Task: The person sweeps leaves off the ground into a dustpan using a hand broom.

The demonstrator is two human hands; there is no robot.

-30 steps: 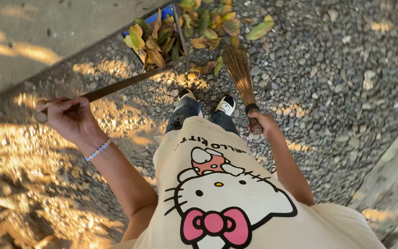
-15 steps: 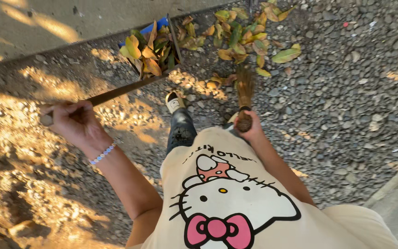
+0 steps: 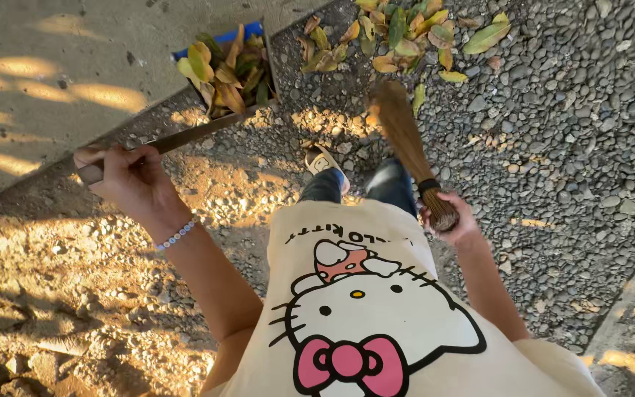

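The left hand [image 3: 132, 179] has its fingers wrapped tightly around the end of a long wooden handle [image 3: 178, 138], which runs up and away to a blue dustpan [image 3: 223, 68] resting where the concrete slab [image 3: 53, 66] meets the gravel ground [image 3: 575, 147]. The pan is heaped with yellow and green dry leaves. The right hand [image 3: 453, 220] is clenched around the bound end of a short stick broom [image 3: 406, 140], whose bristles point forward toward a pile of fallen leaves [image 3: 406, 37] lying on the pebbles just right of the dustpan. A beaded bracelet [image 3: 176, 235] circles the left wrist. Two shoes show between broom and handle.
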